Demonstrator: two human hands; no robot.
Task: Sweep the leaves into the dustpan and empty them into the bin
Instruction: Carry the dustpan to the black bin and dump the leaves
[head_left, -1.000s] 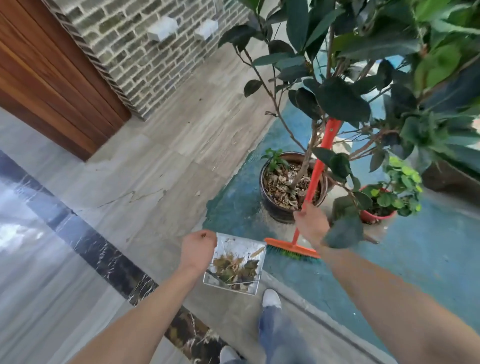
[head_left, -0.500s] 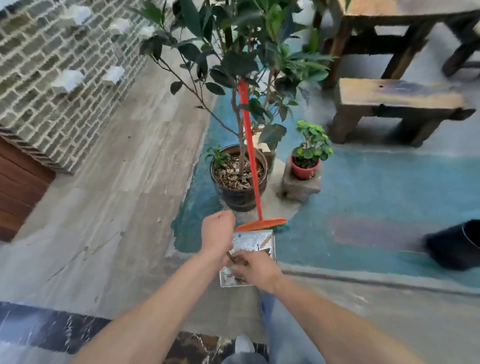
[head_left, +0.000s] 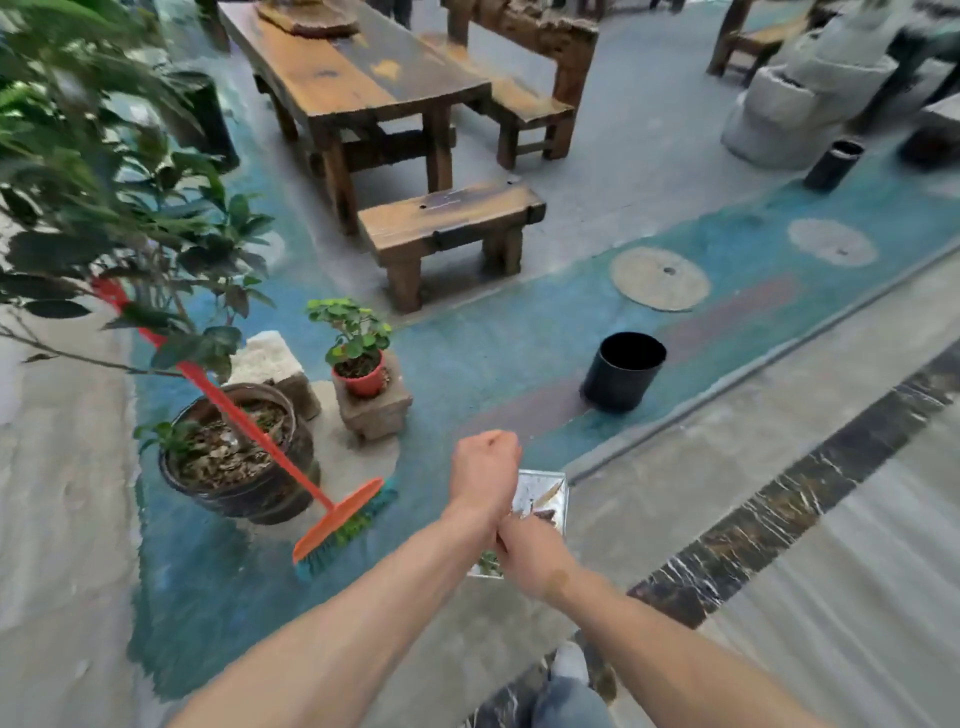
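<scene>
Left hand (head_left: 483, 475) fisted, fingers curled tight together, presumably round dustpan handle; handle itself hidden under fist, so grip not confirmed. Right hand (head_left: 530, 551) knuckles-up over near part of shiny square metal dustpan (head_left: 545, 493); fingers bent down into pan, whether pinching anything: cannot tell. Pan held above grey floor, far corner visible beyond both hands, near edge showing below right wrist. Dry brown leaves (head_left: 543, 506) lying in pan, just beyond right fingertips, w/ a green scrap at near edge. Orange broom w/ green bristles (head_left: 340, 522) left of hands, apart from both, head on teal-painted floor, handle leaning up-left against large dark round plant pot (head_left: 244, 488) and into foliage. Black cylindrical bin (head_left: 623, 371) upright on teal strip, beyond and right of pan, well apart from hands. Small red pot w/ green plant (head_left: 363, 376) on stone block (head_left: 374, 415) betw. big pot and bin. Dark wooden bench (head_left: 447, 218) and wooden table (head_left: 353, 78) further back.
</scene>
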